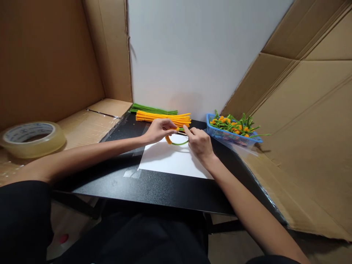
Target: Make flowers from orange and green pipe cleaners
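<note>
Above a white paper sheet (170, 160), my left hand (158, 131) and my right hand (199, 142) meet. Between them hangs a bent green pipe cleaner (179, 143), curving down in a loop, with a coiled orange pipe cleaner piece (168, 139) on its left side. Both hands pinch its upper ends, and the fingers hide part of it. Just behind my left hand lies a bundle of straight orange pipe cleaners (163, 118). Behind that is a bundle of green pipe cleaners (154, 109).
A blue plastic basket (233, 132) at the back right holds several green-and-orange pipe cleaner flowers. The black table (154, 187) has a front edge near my body. A clear tape roll (33, 139) sits on cardboard at the left. Cardboard walls (302, 110) and a white wall surround the table.
</note>
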`<act>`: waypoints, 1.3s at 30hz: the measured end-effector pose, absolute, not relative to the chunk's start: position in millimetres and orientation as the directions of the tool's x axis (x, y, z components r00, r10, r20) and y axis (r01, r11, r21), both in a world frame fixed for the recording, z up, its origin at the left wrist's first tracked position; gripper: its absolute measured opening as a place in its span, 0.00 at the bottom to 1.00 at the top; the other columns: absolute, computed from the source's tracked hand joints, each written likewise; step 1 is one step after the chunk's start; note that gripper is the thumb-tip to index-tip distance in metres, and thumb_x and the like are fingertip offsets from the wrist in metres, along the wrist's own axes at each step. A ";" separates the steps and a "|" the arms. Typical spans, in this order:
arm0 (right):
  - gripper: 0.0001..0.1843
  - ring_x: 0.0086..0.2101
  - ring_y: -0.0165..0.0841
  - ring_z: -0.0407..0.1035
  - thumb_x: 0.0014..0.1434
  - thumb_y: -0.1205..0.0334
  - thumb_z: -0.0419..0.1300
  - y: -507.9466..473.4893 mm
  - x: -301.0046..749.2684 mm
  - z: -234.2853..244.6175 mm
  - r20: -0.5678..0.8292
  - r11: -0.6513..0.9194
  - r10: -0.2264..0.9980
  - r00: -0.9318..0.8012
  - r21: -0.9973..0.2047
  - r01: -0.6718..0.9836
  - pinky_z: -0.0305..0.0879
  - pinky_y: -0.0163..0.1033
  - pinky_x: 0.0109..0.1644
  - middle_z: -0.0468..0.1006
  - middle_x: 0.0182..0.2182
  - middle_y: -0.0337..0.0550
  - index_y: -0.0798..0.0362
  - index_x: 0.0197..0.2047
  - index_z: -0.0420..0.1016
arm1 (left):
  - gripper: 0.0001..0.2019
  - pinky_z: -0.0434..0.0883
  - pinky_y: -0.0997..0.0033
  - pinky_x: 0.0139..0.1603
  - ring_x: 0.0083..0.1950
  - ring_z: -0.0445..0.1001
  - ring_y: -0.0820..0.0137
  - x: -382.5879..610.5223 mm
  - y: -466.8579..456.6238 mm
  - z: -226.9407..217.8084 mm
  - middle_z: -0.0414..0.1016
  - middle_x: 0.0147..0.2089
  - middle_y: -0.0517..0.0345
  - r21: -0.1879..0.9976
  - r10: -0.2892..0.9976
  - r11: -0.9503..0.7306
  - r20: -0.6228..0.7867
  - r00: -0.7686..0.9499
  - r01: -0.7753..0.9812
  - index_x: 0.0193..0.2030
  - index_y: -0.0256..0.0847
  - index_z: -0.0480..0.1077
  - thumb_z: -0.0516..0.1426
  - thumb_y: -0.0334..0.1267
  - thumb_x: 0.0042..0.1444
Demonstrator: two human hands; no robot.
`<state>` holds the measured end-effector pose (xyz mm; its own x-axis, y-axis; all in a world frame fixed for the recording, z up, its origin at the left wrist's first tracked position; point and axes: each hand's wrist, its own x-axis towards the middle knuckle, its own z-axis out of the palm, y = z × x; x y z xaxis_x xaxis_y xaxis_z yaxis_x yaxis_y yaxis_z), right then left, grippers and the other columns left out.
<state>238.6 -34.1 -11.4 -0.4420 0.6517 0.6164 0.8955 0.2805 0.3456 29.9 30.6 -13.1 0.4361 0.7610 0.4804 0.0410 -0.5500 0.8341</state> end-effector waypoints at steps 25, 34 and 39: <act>0.14 0.32 0.35 0.75 0.68 0.72 0.51 -36.5 236.6 -9.5 0.762 0.494 0.495 -0.417 0.148 0.857 0.63 0.37 0.38 0.84 0.34 0.47 0.54 0.41 0.79 | 0.12 0.77 0.69 0.43 0.39 0.79 0.70 32.0 23.0 -10.6 0.81 0.39 0.51 0.820 0.731 -0.573 0.515 0.448 -0.008 0.38 0.35 0.77 0.68 0.41 0.52; 0.15 0.32 0.34 0.74 0.68 0.73 0.51 -37.3 243.9 -4.1 0.787 0.454 0.476 -0.392 0.161 0.876 0.63 0.37 0.38 0.83 0.33 0.46 0.55 0.40 0.78 | 0.08 0.76 0.71 0.43 0.44 0.80 0.69 29.2 18.8 -7.1 0.81 0.42 0.52 0.783 0.729 -0.619 0.543 0.417 0.060 0.38 0.37 0.76 0.66 0.38 0.54; 0.16 0.32 0.35 0.73 0.68 0.73 0.50 -37.9 244.5 -2.5 0.769 0.461 0.476 -0.427 0.195 0.866 0.62 0.37 0.37 0.82 0.32 0.46 0.55 0.41 0.79 | 0.08 0.77 0.71 0.44 0.41 0.80 0.70 29.1 26.5 -13.4 0.82 0.41 0.52 0.803 0.757 -0.590 0.512 0.406 0.088 0.37 0.37 0.76 0.66 0.38 0.53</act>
<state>244.5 -37.9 -2.5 -0.4267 0.4757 0.7692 0.8658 0.4606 0.1954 29.1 26.5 -13.4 0.4058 0.7572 0.5118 0.0885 -0.5899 0.8026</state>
